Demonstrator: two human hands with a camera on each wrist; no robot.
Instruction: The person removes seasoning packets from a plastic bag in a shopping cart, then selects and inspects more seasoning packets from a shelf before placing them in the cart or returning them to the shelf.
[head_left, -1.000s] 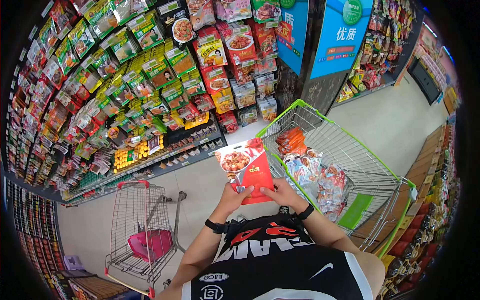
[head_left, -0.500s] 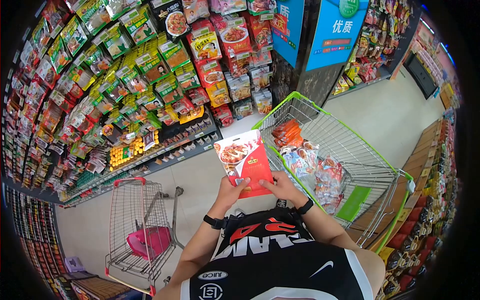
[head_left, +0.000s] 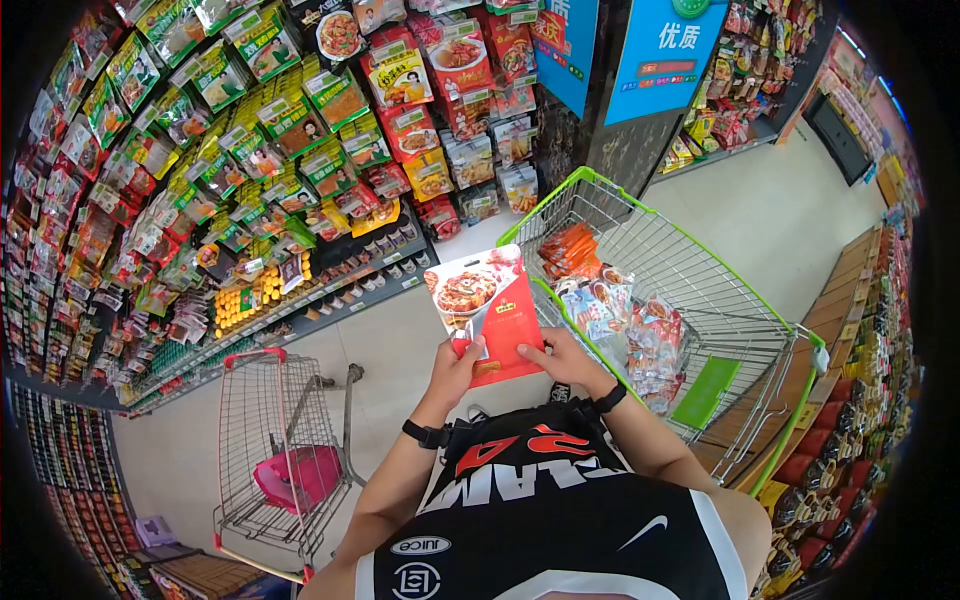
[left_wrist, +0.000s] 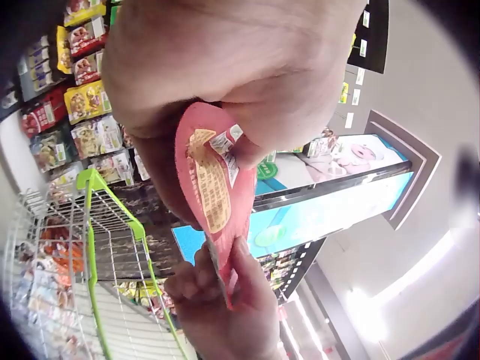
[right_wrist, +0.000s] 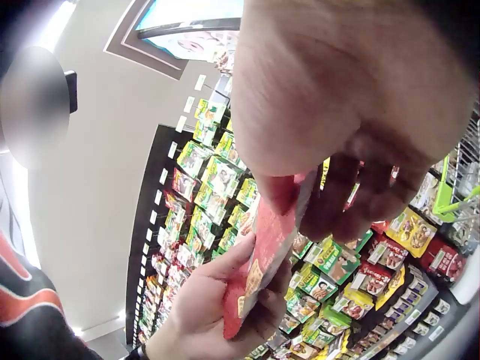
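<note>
Left hand point(head_left: 453, 373) and right hand point(head_left: 564, 361) pinch opposite lower edges of a rectangular red-and-white plastic pouch point(head_left: 490, 315). Its long axis points away from the torso point(head_left: 550, 525).

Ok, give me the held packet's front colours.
Red and white, with a food picture on the packet; the head view shows it best.

Supermarket aisle, hanging food packets point(head_left: 330, 170) with price tags, wire shopping carts point(head_left: 690, 270)
</note>
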